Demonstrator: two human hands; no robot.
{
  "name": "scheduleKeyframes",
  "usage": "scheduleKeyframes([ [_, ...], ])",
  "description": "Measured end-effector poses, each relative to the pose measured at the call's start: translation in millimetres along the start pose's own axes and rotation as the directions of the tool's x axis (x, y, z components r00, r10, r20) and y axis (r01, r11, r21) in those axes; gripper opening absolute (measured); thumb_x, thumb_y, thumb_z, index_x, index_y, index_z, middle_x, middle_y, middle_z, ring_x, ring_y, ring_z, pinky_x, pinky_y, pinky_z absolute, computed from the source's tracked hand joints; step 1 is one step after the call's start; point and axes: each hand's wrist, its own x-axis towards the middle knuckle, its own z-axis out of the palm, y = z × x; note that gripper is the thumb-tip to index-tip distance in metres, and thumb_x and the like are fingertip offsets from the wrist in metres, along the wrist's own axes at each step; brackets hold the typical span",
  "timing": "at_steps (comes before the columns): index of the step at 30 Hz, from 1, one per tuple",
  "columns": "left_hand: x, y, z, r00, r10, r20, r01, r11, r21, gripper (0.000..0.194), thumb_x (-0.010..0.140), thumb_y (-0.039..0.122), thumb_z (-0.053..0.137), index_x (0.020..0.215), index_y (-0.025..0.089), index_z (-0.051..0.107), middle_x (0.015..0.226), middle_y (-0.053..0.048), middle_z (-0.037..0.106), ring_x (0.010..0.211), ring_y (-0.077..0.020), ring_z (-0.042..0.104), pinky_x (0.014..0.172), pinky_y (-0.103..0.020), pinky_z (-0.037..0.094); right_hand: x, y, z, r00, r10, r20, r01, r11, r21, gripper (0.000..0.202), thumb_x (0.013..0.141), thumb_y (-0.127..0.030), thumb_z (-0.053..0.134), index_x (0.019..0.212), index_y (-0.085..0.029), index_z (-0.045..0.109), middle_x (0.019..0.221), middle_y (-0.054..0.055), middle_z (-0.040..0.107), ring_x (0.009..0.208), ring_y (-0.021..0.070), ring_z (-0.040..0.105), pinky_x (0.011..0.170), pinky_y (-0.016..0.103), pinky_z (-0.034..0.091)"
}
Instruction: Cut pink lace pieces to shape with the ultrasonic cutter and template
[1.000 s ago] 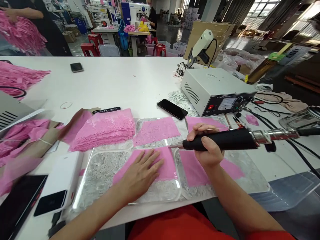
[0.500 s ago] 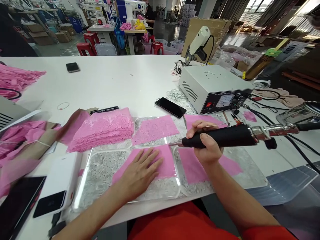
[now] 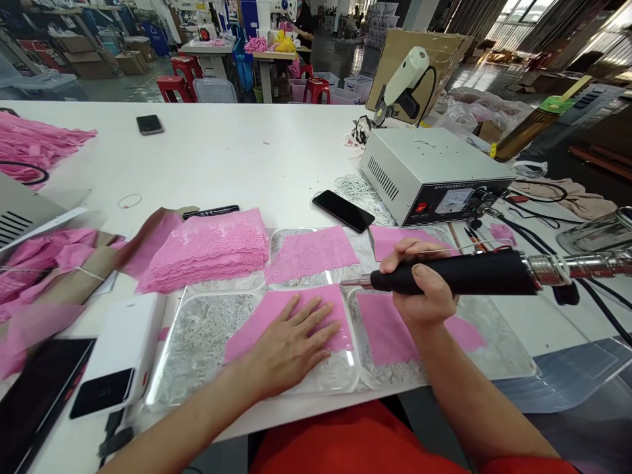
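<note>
My left hand [image 3: 293, 345] lies flat with spread fingers on a pink fabric piece [image 3: 247, 332], which rests on a clear patterned tray [image 3: 197, 342]. My right hand [image 3: 424, 286] is closed around a black-handled tool [image 3: 474, 273]. The tool's thin metal tip points left and sits by the upper right corner of that fabric piece; whether it touches cannot be told. Behind it lies a dotted pink piece [image 3: 313, 255], and to the right another pink piece [image 3: 385, 329]. A stack of pink lace pieces [image 3: 205, 253] stands at the back left.
A grey control box [image 3: 439, 174] with cables stands at the back right. Nearby lie a black phone [image 3: 344, 210] and a glass jar [image 3: 600, 230]. At the left are a white device [image 3: 126, 329], bundled pink fabric [image 3: 49, 263] and a dark tablet [image 3: 39, 395].
The view has shifted slightly. My left hand has slid a little to the right on the fabric. My right hand still holds the tool, its tip near the same corner.
</note>
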Motion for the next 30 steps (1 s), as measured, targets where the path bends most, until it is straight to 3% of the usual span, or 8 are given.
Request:
scheduleKeyframes([
  [19, -2.7, -1.1, 6.1, 0.998, -0.019, -0.051, 0.017, 0.998, -0.054, 0.04, 0.102, 0.042, 0.038, 0.137, 0.025, 0.049, 0.147, -0.005, 0.047, 0.14, -0.0214, 0.037, 0.119, -0.048, 0.019, -1.6, 2.3, 4.3, 1.0, -0.002, 0.031, 0.003, 1.0, -0.024, 0.01, 0.07, -0.025, 0.058, 0.078, -0.02, 0.061, 0.083, 0.001, 0.06, 0.053, 0.0127, 0.059, 0.056, 0.034, 0.049],
  [26, -1.3, -1.5, 5.7, 0.999, -0.018, -0.046, 0.016, 0.999, -0.046, 0.041, 0.102, 0.044, 0.035, 0.135, 0.026, 0.051, 0.147, -0.005, 0.047, 0.138, -0.0232, 0.04, 0.117, -0.048, 0.022, -3.9, -0.3, 4.3, 0.999, 0.02, 0.05, -0.017, 0.998, -0.054, 0.005, 0.072, -0.021, 0.058, 0.076, -0.019, 0.06, 0.079, 0.0, 0.059, 0.055, 0.0135, 0.059, 0.057, 0.034, 0.049],
  [30, -1.2, 5.6, -2.3, 0.999, -0.039, -0.026, 0.037, 0.998, -0.05, 0.042, 0.102, 0.045, 0.035, 0.136, 0.025, 0.05, 0.147, -0.005, 0.046, 0.138, -0.0236, 0.041, 0.116, -0.047, 0.025, -4.9, -5.5, 8.8, 1.0, 0.022, -0.012, -0.023, 0.996, -0.087, 0.006, 0.066, -0.02, 0.056, 0.07, -0.02, 0.06, 0.074, 0.0, 0.059, 0.052, 0.0144, 0.058, 0.055, 0.035, 0.047],
])
